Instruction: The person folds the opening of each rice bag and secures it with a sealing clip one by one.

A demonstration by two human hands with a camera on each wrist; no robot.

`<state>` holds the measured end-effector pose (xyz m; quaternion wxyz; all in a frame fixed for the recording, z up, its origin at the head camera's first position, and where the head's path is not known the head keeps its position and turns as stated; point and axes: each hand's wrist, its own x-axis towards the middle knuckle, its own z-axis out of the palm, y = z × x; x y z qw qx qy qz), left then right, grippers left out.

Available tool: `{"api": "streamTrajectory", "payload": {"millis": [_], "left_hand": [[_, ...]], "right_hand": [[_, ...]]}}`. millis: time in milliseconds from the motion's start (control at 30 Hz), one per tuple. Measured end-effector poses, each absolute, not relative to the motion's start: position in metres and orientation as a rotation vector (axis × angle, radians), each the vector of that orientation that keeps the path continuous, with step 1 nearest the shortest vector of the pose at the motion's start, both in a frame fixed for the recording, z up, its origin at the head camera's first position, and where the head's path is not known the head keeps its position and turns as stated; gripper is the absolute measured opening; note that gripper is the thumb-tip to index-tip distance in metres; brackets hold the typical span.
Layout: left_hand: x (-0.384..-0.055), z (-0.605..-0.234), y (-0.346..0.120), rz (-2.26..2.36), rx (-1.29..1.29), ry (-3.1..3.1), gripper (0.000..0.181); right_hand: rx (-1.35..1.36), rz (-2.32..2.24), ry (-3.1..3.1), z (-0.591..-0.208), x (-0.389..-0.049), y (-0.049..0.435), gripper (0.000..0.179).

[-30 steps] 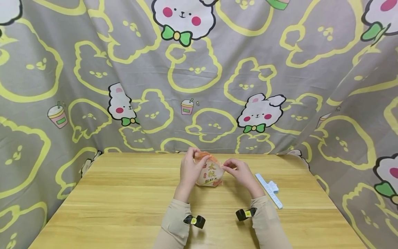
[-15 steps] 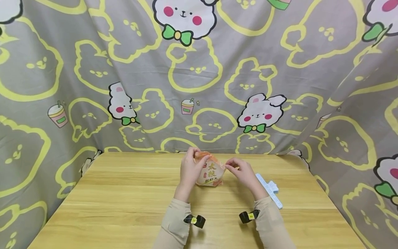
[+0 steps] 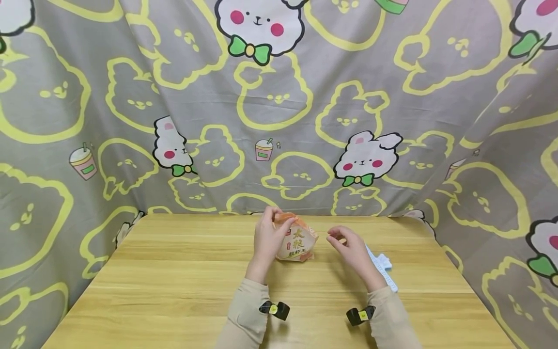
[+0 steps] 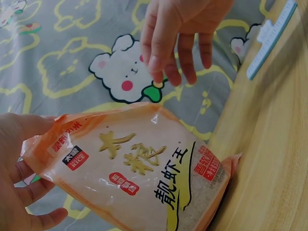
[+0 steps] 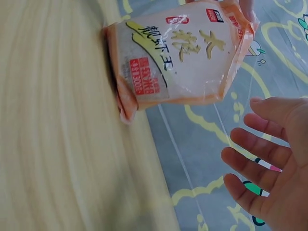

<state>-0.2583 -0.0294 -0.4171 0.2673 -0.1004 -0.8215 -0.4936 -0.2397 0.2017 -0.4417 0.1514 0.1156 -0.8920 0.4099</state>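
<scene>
A small orange and cream rice bag [image 3: 297, 243] stands on the wooden table, printed with gold and black characters. My left hand [image 3: 269, 236] pinches its top left corner between thumb and fingers; in the left wrist view the thumb lies over the bag's [image 4: 130, 163] orange edge. The bag's top is folded and creased. To the right of the bag, my right hand [image 3: 349, 245] is apart from it with nothing in its fingers. In the right wrist view this hand [image 5: 269, 154] has its fingers loosely spread, beside the bag [image 5: 183, 57].
A light blue sealing clip [image 3: 383, 264] lies on the table [image 3: 174, 281], partly behind my right wrist. A grey curtain [image 3: 279, 111] with cartoon rabbits hangs along the table's back and sides.
My right hand has let go of the bag's top right corner and moved right, now overlapping more of the clip. The left hand keeps its hold and the bag stays in place.
</scene>
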Motion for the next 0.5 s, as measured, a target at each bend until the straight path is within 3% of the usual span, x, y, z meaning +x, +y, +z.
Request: {"api": "streamTrajectory", "payload": {"millis": [500], "left_hand": [[-0.258,-0.417,-0.03,-1.317,-0.287,-2.211,0.034]], "right_hand": [[0.275,1.142,-2.556,-0.455,-0.234,0.223,0.02]]}}
